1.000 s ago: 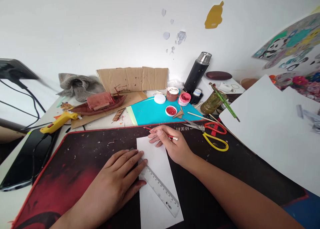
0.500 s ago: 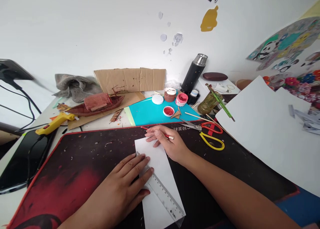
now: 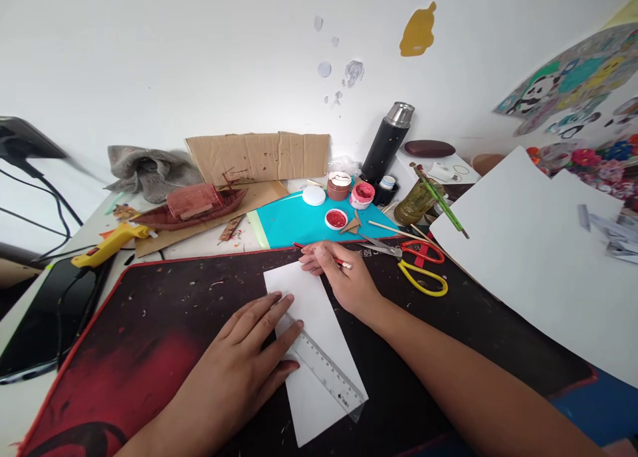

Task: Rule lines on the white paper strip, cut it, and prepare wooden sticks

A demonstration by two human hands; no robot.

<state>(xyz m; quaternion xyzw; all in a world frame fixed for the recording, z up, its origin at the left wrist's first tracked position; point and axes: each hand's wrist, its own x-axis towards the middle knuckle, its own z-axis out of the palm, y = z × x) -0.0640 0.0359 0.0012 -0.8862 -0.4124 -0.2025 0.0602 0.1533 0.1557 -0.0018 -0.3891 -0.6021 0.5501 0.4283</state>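
While your left hand (image 3: 252,361) lies flat close to you, with its fingers a bit spread, it rests on the upper end of the clear plastic ruler (image 3: 329,372). The ruler lies slantwise on the long white paper (image 3: 319,311), and its low corner pokes past the paper's right edge. That paper sits on the dark desk mat (image 3: 174,304), right in front of you. A bit farther on, your right hand (image 3: 343,281) is curled around the red pencil (image 3: 345,264), by the top end of the paper. The pencil tip points away from you, so it does not look to be drawing.

I think you are lining up the ruler. The next move seems to call for pressing the ruler so it can't slip, then bringing the pencil tip down to its edge. I can't tell if the paper has any lines on it.

Off to the right, the scissors (image 3: 397,252) lie at the mat's far edge. Past the mat, a pink paint pot (image 3: 362,195) sits on a blue sheet (image 3: 289,221), and a red-brown boat (image 3: 199,204) sits to the left.
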